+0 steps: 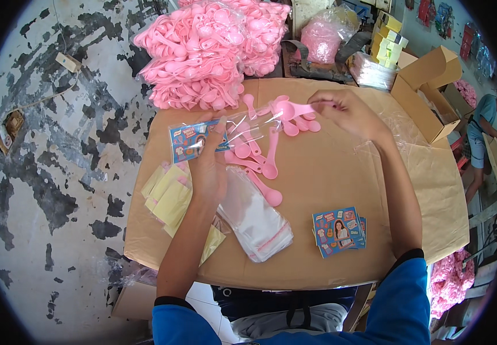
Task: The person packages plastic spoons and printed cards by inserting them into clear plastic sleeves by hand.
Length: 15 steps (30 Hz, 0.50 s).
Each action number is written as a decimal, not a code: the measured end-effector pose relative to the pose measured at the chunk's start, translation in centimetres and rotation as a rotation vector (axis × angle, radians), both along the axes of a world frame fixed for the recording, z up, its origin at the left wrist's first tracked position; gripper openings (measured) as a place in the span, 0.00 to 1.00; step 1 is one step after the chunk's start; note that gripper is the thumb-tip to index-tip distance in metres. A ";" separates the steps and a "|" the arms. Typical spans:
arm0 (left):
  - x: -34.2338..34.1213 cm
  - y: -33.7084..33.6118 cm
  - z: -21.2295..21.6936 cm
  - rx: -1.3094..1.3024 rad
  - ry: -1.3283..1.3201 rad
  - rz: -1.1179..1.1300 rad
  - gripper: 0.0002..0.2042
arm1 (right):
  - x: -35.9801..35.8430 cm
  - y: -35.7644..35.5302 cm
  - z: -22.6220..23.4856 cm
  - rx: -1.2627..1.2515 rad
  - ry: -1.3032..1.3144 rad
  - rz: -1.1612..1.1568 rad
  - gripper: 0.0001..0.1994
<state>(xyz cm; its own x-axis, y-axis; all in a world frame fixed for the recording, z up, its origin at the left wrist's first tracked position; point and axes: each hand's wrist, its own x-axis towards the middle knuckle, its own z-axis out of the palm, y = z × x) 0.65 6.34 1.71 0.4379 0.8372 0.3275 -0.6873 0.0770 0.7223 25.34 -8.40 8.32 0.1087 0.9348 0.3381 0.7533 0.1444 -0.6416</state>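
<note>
My left hand (209, 164) grips a clear plastic bag (241, 127) with a blue printed card (184, 142) inside its left end. At the bag's right end, my right hand (355, 112) pinches a pink measuring spoon (293, 109) by its handle, the bowl pointing left toward the bag. Whether the bowl is inside the bag's mouth, I cannot tell. Loose pink spoons (270, 167) lie beneath and around the bag. Nearer me are a stack of clear bags (254, 218) and a small pile of blue cards (340, 230).
Large clear sacks of pink spoons (197, 52) stand at the table's far left. Yellow packets (174, 198) lie beside my left forearm. An open cardboard box (429, 112) and yellow boxes (387, 41) are at the far right. Another person (481, 132) is beyond the right edge.
</note>
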 end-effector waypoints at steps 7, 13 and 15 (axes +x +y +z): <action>0.3 -0.7 -0.7 -0.124 -0.070 -0.175 0.18 | -5.0 -0.9 2.1 -0.088 0.261 0.143 0.15; 1.1 -2.1 -1.6 -0.006 -0.095 -0.362 0.23 | -8.5 1.1 -1.0 0.370 0.058 0.183 0.14; 1.0 -2.0 -0.9 -0.022 -0.061 -0.370 0.24 | -9.0 -0.2 1.4 0.393 0.046 0.055 0.09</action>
